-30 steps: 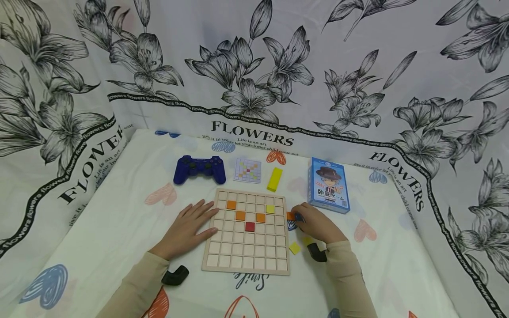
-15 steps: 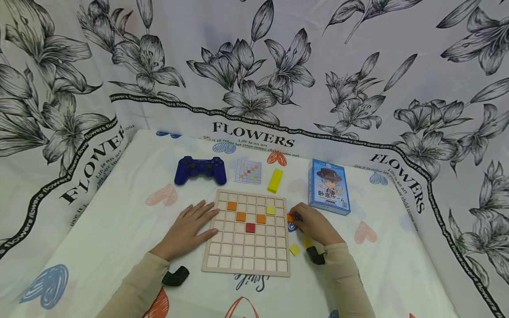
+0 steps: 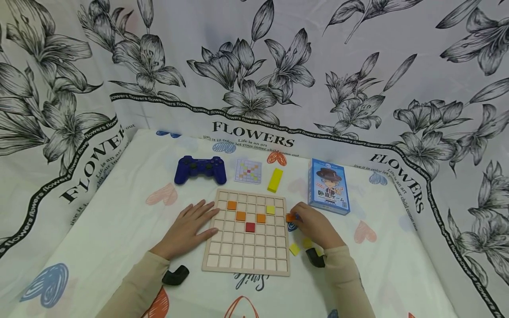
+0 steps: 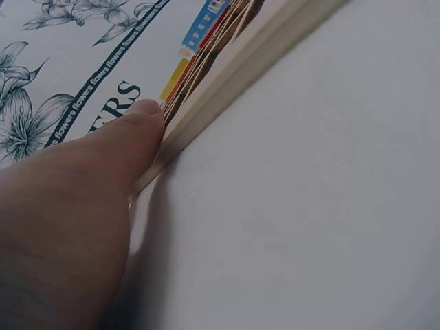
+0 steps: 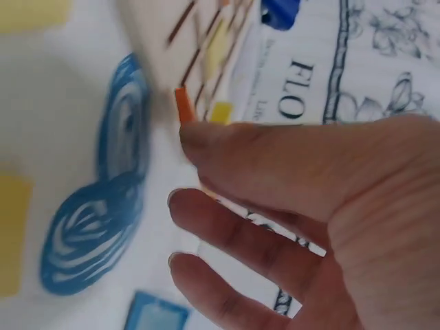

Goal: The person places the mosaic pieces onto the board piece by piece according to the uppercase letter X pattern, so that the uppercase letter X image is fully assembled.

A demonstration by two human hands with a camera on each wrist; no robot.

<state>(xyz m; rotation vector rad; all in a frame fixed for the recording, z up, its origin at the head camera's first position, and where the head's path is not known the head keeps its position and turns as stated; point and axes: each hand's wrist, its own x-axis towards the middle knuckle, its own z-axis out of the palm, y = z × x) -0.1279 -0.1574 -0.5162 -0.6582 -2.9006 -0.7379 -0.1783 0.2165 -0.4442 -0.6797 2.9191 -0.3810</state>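
Observation:
A wooden grid board lies on the cloth with three orange tiles, one yellow tile and one red tile set in its squares. My left hand lies flat beside the board's left edge, fingers straight and touching it. My right hand is at the board's right edge and pinches a small orange tile between thumb and fingertip. Two loose yellow tiles lie on the cloth just below that hand.
Behind the board are a blue game controller, a small pattern card, a yellow block and a blue card box. Flower-print cloth walls rise all around the white heart-print surface.
My right hand has shifted slightly left with the orange tile, closer to the board's right edge. The left hand has not moved.

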